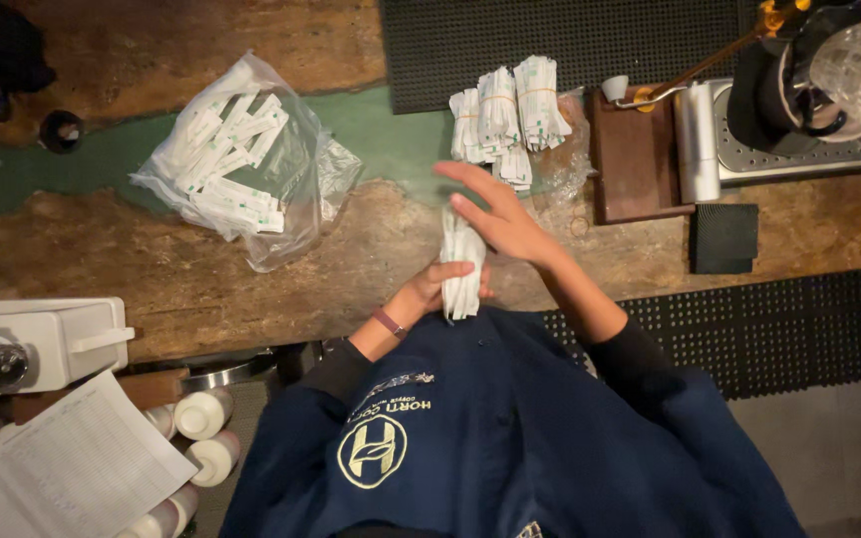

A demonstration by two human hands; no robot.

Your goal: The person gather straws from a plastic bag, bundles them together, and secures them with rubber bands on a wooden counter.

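While the left hand [437,286] clamps a bundle [462,267] of white packets upright near the chest, the right hand [498,214] lies flat and open against the bundle's top. Left of both hands sits the bag [251,159]; beyond the right hand lie banded stacks [505,115]. Judged step: squaring the bundle; binding needs a steady grip.

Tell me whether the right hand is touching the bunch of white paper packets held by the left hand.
Touching. The head view shows the right hand with its palm laid against the top of the bunch of white packets, which the left hand grips from below.
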